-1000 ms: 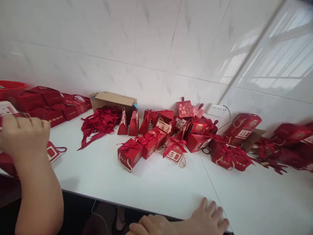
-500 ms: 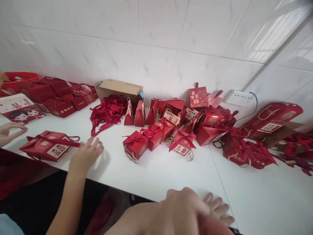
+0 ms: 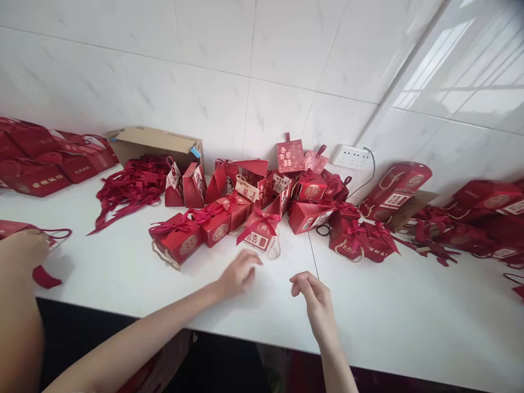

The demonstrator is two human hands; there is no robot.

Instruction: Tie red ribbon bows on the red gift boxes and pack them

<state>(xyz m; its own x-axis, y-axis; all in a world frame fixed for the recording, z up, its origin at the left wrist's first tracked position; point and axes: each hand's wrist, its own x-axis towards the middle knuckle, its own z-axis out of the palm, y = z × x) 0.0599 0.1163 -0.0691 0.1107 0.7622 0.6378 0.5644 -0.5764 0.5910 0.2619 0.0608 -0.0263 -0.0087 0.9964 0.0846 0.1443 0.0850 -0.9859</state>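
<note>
My left hand point(image 3: 240, 274) hovers low over the white table, its fingers loosely bent and apart, with nothing in them. Just beyond its fingertips stands a small red gift box with a ribbon bow and a string handle point(image 3: 258, 228). My right hand point(image 3: 314, 295) is raised to the right of it, thumb and fingers drawn together; nothing shows between them. Another bow-tied red box point(image 3: 178, 238) stands to the left, beside similar boxes. Farther right is a pair of ribboned boxes point(image 3: 347, 238).
A person's hand point(image 3: 24, 248) at far left is over a red box with ribbon. Behind lie a heap of red ribbons point(image 3: 133, 183), a cardboard box point(image 3: 158, 136), stacked red boxes point(image 3: 36, 177) and a white power strip point(image 3: 351, 156) against the tiled wall.
The view has swung to the right. My hands, earlier close together at the bottom edge, are now apart and farther forward over the table. The other person's hand has shifted onto the ribboned box.
</note>
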